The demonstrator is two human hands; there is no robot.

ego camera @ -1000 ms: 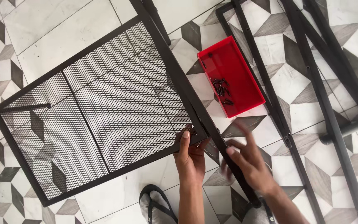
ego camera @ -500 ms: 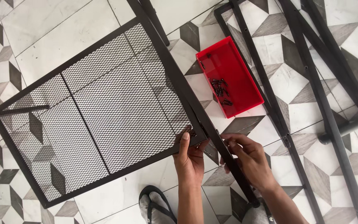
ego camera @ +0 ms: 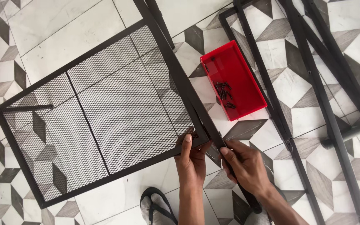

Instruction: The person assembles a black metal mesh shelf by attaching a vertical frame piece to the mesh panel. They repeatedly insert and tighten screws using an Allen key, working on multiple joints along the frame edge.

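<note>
Nearest, one sandalled foot (ego camera: 157, 206) on the tiled floor (ego camera: 51, 25). Just above it, two hands: left hand (ego camera: 191, 160) pinches the near corner of the mesh shelf panel (ego camera: 101, 112), thumb on top, fingers curled under, so the corner stays put against the black upright bar (ego camera: 196, 100). Right hand (ego camera: 246, 164) wraps closed round that bar, pressing it to the corner (looks like lining up a joint). One panel, tilted off the floor. Further out, one red tray (ego camera: 242, 73) within reach, holding a small cluster of dark screws (ego camera: 225, 92), too many to count cleanly. Beyond, about four more black frame bars (ego camera: 313, 83) lying flat.
</note>
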